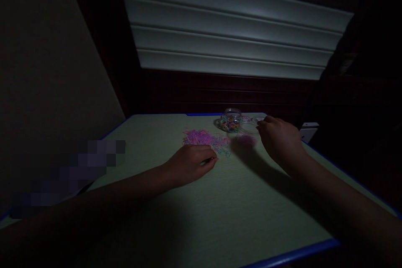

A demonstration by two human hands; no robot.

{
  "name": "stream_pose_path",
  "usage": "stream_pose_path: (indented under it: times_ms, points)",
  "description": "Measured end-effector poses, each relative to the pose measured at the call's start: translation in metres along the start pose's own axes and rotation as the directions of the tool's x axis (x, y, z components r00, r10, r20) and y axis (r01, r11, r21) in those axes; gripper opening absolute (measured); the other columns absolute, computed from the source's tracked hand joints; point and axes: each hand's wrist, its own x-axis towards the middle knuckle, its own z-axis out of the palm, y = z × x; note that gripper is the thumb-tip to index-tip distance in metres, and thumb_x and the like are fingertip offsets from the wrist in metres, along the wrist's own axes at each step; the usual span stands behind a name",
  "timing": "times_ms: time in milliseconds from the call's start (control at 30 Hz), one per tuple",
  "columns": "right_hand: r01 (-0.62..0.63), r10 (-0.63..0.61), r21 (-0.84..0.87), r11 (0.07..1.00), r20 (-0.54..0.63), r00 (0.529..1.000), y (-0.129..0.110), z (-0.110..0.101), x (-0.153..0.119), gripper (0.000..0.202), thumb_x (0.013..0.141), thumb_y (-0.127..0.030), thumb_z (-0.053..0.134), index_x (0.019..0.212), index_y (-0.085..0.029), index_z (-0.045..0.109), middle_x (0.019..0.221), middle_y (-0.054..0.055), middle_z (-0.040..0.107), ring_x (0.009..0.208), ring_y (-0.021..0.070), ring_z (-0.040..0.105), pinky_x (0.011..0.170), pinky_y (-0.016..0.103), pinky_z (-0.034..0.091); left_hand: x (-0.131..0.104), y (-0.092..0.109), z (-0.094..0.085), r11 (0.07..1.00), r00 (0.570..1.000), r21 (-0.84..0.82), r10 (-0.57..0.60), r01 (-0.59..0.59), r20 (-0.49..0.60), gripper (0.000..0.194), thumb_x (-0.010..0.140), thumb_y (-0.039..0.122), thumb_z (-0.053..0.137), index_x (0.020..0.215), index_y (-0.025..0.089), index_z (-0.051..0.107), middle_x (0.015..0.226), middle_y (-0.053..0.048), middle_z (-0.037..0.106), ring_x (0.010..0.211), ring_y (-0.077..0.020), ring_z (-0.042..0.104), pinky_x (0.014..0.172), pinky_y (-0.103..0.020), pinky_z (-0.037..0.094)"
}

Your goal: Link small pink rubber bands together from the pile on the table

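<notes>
A loose pile of small pink, purple and bluish rubber bands [201,138] lies on the pale green table [220,201]. Right at the pile's near edge is my left hand [191,163], its thumb and forefinger pinched together; whatever is between them is too small and dark to make out. My right hand [281,138] is raised at the right, fingers closed beside the rim of a clear container [249,128]. Pinkish bands [247,140] show at that container. What my right fingers hold, if anything, is hidden.
Behind the pile stands a clear jar [231,121] of multicoloured hair ties. A clear round lid-like piece [257,119] lies near the back edge. Blue edging [292,256] borders the table. A blurred-out object [72,173] is at the left. The room is dim.
</notes>
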Motion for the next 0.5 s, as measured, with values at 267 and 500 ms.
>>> stream_pose_path:
  times_ms: [267,500]
  points:
    - [0.129,-0.124,0.144,0.981,-0.045,0.991,-0.012,-0.011,-0.002,0.025,0.085,-0.021,0.035,0.093,-0.018,0.059,0.090,0.007,0.059,0.076,0.0186,0.055,0.056,0.027,0.031,0.000,0.001,-0.001,1.000,1.000,-0.017,-0.010,0.011,0.009,0.018,0.083,0.021,0.040,0.081,0.016,0.057,0.077,-0.001,0.058,0.071,-0.0101,0.054,0.065,-0.020,0.040]
    - [0.256,-0.336,0.562,0.787,0.041,0.941,-0.031,0.001,-0.008,0.024,0.084,-0.020,0.039,0.097,-0.020,0.059,0.092,0.004,0.059,0.076,0.0124,0.055,0.064,0.022,0.035,0.000,0.003,-0.001,1.000,0.999,-0.011,-0.026,0.026,0.024,0.018,0.083,0.021,0.039,0.082,0.016,0.057,0.079,-0.001,0.059,0.072,-0.0104,0.054,0.067,-0.020,0.041]
